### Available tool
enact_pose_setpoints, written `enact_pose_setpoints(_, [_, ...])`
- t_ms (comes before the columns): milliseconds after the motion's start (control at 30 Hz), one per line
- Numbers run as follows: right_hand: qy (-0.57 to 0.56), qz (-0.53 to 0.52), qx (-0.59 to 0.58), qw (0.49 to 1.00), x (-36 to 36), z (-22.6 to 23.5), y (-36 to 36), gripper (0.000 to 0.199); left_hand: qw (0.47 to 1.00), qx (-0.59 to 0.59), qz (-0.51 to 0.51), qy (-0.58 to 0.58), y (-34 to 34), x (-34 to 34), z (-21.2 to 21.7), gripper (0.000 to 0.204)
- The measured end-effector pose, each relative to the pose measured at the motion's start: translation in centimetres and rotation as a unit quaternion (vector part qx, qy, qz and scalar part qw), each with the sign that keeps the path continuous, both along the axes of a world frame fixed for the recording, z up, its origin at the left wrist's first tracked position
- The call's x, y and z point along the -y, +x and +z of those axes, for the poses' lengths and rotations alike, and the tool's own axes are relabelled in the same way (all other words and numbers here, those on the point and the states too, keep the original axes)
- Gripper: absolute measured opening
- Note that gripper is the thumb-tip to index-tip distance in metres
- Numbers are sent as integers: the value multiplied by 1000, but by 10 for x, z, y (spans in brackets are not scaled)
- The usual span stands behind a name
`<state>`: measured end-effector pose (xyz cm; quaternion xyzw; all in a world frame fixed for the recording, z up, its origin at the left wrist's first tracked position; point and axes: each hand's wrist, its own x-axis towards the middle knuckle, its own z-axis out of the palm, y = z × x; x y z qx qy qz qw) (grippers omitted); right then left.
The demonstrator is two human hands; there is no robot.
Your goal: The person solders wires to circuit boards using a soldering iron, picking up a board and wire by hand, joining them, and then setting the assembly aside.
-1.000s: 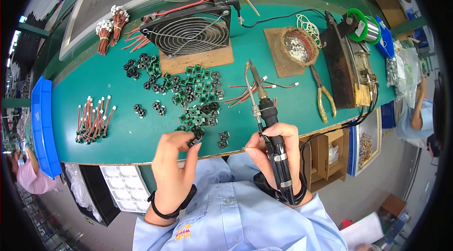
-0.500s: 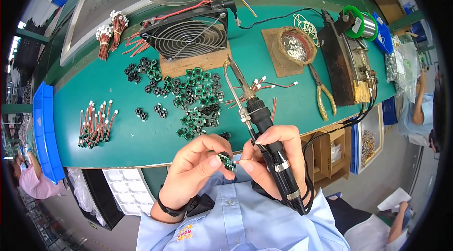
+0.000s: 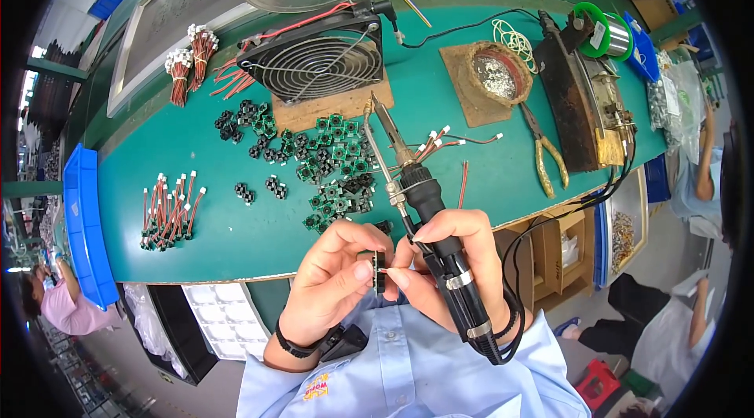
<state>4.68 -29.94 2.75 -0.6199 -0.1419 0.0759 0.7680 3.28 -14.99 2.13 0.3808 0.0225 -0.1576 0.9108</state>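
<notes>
Between the thumb and fingers of my left hand [image 3: 331, 283] is a small green-and-black circuit board [image 3: 378, 272], held almost edge-on. My right hand [image 3: 475, 249] is closed around a black soldering iron [image 3: 424, 192] with a thin metal feed tube along its side. The iron's tip points up and away, off the board. Thumb and forefinger of that hand also pinch a short thin lead against the board; its far end is hidden. Just beyond my hands lies a heap of similar small boards [image 3: 339, 155]. Red-and-white wire leads [image 3: 432, 144] lie right of the iron.
A black fan [image 3: 318, 64] stands behind the boards. To its right are a round pot of solder scraps [image 3: 496, 78], pliers [image 3: 543, 155] and a green solder spool [image 3: 609, 33]. Wired boards [image 3: 169, 214] lie left, beside a blue tray [image 3: 85, 221]. A black cable trails by my right hand.
The board in my left hand has turned from showing its green face to nearly edge-on. My hands have drawn slightly closer, and the soldering iron has shifted a little left.
</notes>
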Motion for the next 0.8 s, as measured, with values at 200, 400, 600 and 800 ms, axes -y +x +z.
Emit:
enact_pose_setpoints(200, [-19, 35, 23, 999, 2, 5, 2, 46, 999, 39, -10, -34, -3, -7, -13, 20])
enact_pose_setpoints(400, [-62, 1, 99, 993, 1, 7, 6, 43, 999, 5, -14, -29, -5, -7, -11, 21])
enact_pose_setpoints(600, [-61, -19, 114, 991, 1, 8, 6, 41, 1000, 9, -3, -17, -7, -5, -12, 21])
enact_pose_setpoints(800, [-86, -33, 143, 985, 2, 10, 8, 40, 1000, 18, 0, -3, -7, -4, -11, 21])
